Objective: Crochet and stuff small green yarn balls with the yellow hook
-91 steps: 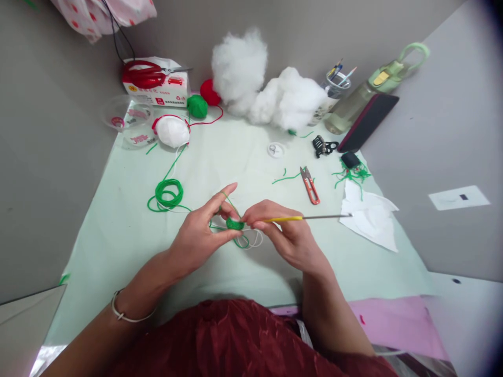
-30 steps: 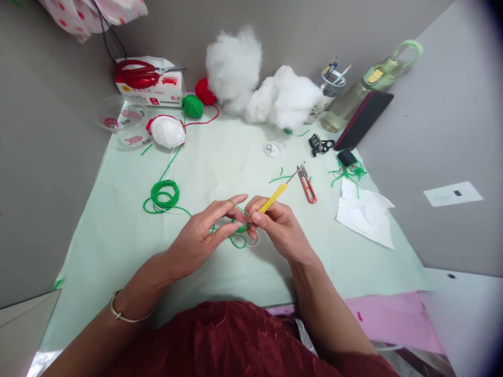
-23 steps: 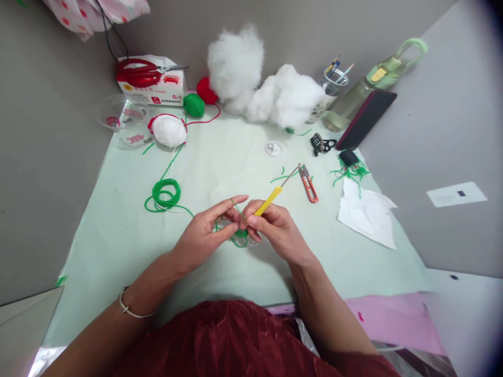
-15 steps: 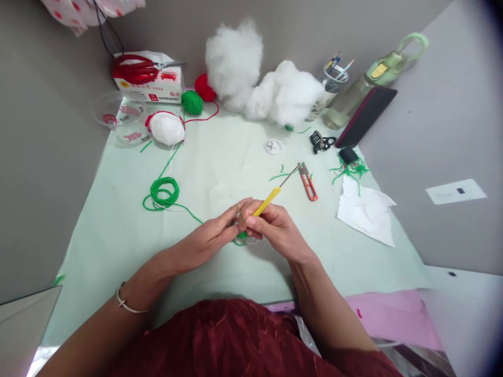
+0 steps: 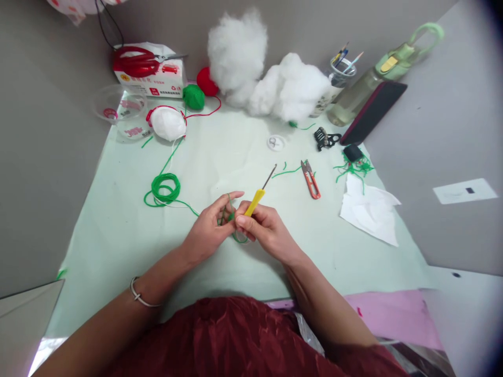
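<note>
My left hand point(image 5: 208, 230) pinches a small green crochet piece point(image 5: 231, 217), with green yarn looped over its forefinger. My right hand point(image 5: 267, 230) grips a yellow-handled crochet hook point(image 5: 257, 193) whose metal shaft points up and away from me. The two hands meet over the pale green mat point(image 5: 118, 235). Green yarn runs left from the piece to a loose coil point(image 5: 165, 189).
Orange thread snips point(image 5: 310, 179) and white paper point(image 5: 369, 209) lie to the right. At the back stand white stuffing point(image 5: 271, 78), red and green yarn balls, a white ball point(image 5: 168, 123), red scissors on a box point(image 5: 149, 73), a pen cup, a bottle point(image 5: 373, 78) and a dark phone.
The hook swung from lying level to the right to pointing up and away. Both hands closed tighter together on the green piece, and the view shifted slightly.
</note>
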A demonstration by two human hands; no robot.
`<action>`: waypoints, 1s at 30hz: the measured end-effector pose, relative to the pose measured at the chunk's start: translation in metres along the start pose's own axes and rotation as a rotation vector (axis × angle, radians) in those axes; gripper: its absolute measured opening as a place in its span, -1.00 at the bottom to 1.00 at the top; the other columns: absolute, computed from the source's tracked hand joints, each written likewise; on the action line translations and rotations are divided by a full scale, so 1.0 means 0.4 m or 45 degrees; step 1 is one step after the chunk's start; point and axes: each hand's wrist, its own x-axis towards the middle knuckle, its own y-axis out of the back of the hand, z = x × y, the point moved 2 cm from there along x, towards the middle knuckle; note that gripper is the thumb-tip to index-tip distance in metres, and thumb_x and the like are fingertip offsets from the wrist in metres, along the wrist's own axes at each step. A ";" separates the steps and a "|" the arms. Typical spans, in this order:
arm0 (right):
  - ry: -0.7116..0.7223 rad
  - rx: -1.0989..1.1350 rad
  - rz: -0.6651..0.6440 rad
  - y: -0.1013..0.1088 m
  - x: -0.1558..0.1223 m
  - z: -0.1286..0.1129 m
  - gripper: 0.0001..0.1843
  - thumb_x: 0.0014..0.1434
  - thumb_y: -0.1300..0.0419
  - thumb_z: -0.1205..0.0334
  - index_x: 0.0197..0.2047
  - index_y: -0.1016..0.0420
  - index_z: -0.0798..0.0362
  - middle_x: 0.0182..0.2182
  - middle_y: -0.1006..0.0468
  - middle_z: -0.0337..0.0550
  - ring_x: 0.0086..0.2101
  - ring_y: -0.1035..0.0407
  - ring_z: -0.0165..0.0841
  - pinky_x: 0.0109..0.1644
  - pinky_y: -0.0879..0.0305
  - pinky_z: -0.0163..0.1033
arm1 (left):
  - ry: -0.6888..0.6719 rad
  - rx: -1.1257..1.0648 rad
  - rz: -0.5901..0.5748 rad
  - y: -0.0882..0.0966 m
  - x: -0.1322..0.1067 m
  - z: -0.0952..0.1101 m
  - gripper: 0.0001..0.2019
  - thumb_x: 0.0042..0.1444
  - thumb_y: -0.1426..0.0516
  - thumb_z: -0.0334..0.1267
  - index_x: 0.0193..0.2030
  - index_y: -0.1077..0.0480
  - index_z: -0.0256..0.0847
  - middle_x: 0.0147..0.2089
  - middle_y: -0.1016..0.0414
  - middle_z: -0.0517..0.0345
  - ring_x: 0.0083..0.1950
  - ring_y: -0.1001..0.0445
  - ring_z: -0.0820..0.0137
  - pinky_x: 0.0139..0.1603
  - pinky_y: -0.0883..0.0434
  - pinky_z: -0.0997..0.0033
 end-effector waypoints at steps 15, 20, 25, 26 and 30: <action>-0.070 0.090 0.137 -0.004 0.002 -0.001 -0.67 0.36 -0.26 0.01 -0.32 -0.37 0.05 -0.52 -0.41 -0.34 -0.56 -0.11 -0.53 -0.47 -0.03 -0.34 | -0.038 -0.100 0.057 -0.004 -0.006 0.001 -0.56 0.28 -0.24 -0.25 0.26 -0.34 -0.24 -0.21 -0.50 0.19 -0.44 -0.43 0.55 -0.42 -0.41 0.51; -0.052 0.110 0.150 0.003 0.004 -0.004 -0.68 0.37 -0.25 0.02 -0.32 -0.35 0.04 -0.56 -0.31 -0.40 -0.57 -0.11 -0.53 -0.46 -0.05 -0.33 | 0.006 -0.206 -0.044 0.007 -0.009 0.008 -0.48 0.27 -0.22 -0.26 0.35 -0.31 -0.21 -0.11 -0.50 0.11 -0.29 -0.56 0.44 -0.27 -0.49 0.42; -0.021 0.091 0.126 0.005 0.001 -0.010 -0.69 0.40 -0.22 0.05 -0.32 -0.33 0.03 -0.54 -0.32 -0.39 -0.55 -0.13 -0.52 -0.44 -0.07 -0.34 | -0.002 -0.237 -0.088 0.014 -0.003 0.014 -0.49 0.23 -0.26 -0.21 0.30 -0.35 -0.27 -0.19 -0.51 0.12 -0.34 -0.56 0.42 -0.32 -0.50 0.39; -0.013 0.099 0.119 0.001 0.000 -0.013 -0.68 0.40 -0.22 0.05 -0.33 -0.33 0.03 -0.55 -0.31 -0.39 -0.55 -0.12 -0.52 -0.44 -0.08 -0.34 | -0.002 -0.245 -0.088 0.012 -0.002 0.013 -0.47 0.20 -0.27 -0.22 0.29 -0.35 -0.27 -0.21 -0.51 0.14 -0.37 -0.55 0.42 -0.35 -0.49 0.40; 0.010 0.124 0.131 -0.022 -0.002 -0.021 -0.63 0.36 -0.26 0.03 -0.40 -0.30 0.03 -0.55 -0.25 -0.40 -0.56 -0.11 -0.53 -0.42 -0.13 -0.33 | 0.017 -0.174 -0.011 -0.003 -0.002 0.006 -0.52 0.16 -0.28 -0.25 0.21 -0.36 -0.25 -0.31 -0.48 0.23 -0.49 -0.46 0.50 -0.46 -0.44 0.47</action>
